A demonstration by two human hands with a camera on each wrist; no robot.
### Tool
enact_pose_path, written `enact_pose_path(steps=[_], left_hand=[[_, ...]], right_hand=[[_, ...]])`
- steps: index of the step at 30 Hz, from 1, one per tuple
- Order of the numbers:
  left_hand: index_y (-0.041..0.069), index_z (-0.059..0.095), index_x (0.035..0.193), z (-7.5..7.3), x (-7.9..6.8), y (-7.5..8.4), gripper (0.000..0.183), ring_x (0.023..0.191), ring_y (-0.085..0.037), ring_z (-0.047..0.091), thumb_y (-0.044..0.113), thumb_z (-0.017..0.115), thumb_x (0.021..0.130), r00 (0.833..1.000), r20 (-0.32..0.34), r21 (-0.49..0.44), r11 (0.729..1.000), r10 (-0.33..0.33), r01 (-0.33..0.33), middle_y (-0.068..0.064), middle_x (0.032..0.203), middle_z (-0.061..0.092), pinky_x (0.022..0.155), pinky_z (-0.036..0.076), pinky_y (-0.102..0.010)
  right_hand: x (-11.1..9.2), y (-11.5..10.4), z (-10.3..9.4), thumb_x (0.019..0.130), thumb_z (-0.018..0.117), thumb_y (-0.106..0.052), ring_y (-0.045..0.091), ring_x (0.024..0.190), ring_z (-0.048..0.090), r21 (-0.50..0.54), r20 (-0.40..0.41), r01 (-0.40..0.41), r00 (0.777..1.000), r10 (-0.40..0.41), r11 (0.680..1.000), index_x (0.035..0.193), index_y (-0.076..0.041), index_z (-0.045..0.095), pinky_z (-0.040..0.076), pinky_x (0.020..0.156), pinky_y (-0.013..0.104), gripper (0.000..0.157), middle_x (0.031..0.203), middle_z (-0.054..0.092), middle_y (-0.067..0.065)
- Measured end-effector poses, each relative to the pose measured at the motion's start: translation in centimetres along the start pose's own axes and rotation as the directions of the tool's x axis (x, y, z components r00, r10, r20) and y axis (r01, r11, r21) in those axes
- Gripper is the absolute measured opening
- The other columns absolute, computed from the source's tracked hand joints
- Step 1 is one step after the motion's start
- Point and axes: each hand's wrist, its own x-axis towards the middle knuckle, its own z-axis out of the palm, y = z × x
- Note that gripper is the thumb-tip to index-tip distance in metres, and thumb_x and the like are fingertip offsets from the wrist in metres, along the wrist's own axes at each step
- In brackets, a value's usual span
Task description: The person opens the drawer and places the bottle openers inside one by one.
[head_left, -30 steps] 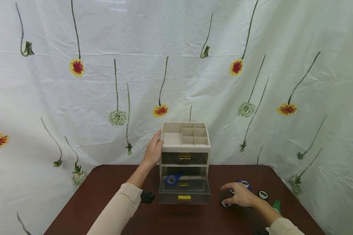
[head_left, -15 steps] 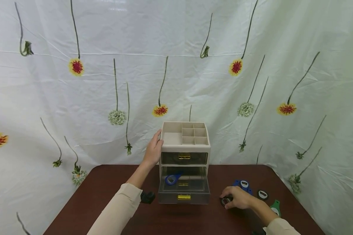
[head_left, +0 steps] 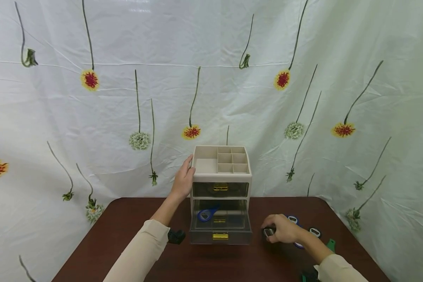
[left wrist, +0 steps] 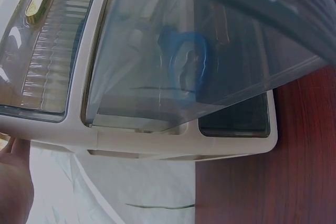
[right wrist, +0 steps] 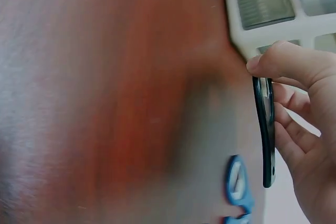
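A cream desktop drawer organizer (head_left: 220, 178) stands at the back of the table, its lower smoky drawer (head_left: 221, 237) pulled out. Inside that drawer lies a blue bottle opener (head_left: 206, 215), seen through the clear wall in the left wrist view. My left hand (head_left: 184, 180) rests against the organizer's upper left side. To the right of the drawer, my right hand (head_left: 282, 229) pinches a black bottle opener (right wrist: 265, 140) between thumb and fingers. In the right wrist view the opener shows edge-on, raised off the table.
Blue openers (head_left: 293, 219), another black one (head_left: 315, 232) and a green one (head_left: 331, 245) lie on the dark red table (head_left: 127, 235) around the right forearm. A black object (head_left: 176, 236) is by the left forearm. A flowered cloth (head_left: 211, 98) hangs behind.
The right hand came down onto the black opener, closed its fingers on it and has lifted it slightly. My left hand stays at the organizer's side.
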Motion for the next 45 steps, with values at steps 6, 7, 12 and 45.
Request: enact_pose_path(steps=[6, 7, 12, 45], left_hand=[[0.008, 0.028, 0.164, 0.1, 0.1, -0.2, 0.057, 0.144, -0.038, 0.039, 0.016, 0.038, 0.109, 1.000, -0.008, 0.000, 1.000, 0.000, 0.000, -0.019, 0.162, 0.035, 0.114, 0.033, -0.055], [0.008, 0.028, 0.164, 0.1, 0.1, -0.3, 0.056, 0.144, -0.038, 0.039, 0.016, 0.038, 0.109, 1.000, -0.009, 0.000, 1.000, 0.000, 0.000, -0.019, 0.163, 0.034, 0.115, 0.033, -0.055], [0.008, 0.027, 0.164, 0.1, 0.2, -0.2, 0.056, 0.143, -0.039, 0.041, 0.015, 0.038, 0.110, 1.000, -0.008, -0.006, 1.000, 0.006, -0.006, -0.019, 0.163, 0.034, 0.114, 0.034, -0.055], [0.009, 0.025, 0.165, -0.1, 0.1, 0.0, 0.057, 0.146, -0.037, 0.035, 0.016, 0.037, 0.110, 1.000, 0.009, -0.036, 0.999, 0.003, -0.003, -0.018, 0.165, 0.030, 0.115, 0.031, -0.056]], right_hand=[[0.4, -1.5, -1.7, 0.083, 0.082, -0.013, 0.026, 0.104, 0.065, -0.031, -0.012, 0.001, 1.000, -0.002, 1.000, 0.113, -0.009, 0.078, 0.055, 0.077, 0.034, 0.030, 0.119, 0.068, 0.007], [0.4, -1.6, -1.9, 0.083, 0.082, -0.013, 0.025, 0.103, 0.065, -0.032, -0.015, 0.004, 1.000, -0.005, 0.999, 0.113, -0.010, 0.078, 0.055, 0.075, 0.033, 0.030, 0.119, 0.068, 0.006], [0.5, -2.2, -3.1, 0.082, 0.083, -0.011, 0.025, 0.100, 0.065, -0.029, -0.025, 0.008, 1.000, -0.008, 1.000, 0.112, -0.012, 0.078, 0.055, 0.072, 0.031, 0.030, 0.119, 0.067, 0.005], [7.9, -13.6, -4.5, 0.086, 0.077, -0.022, 0.021, 0.111, 0.063, -0.129, 0.085, 0.263, 0.964, -0.253, 0.956, 0.123, -0.010, 0.077, 0.055, 0.080, 0.029, 0.038, 0.128, 0.065, 0.003]])
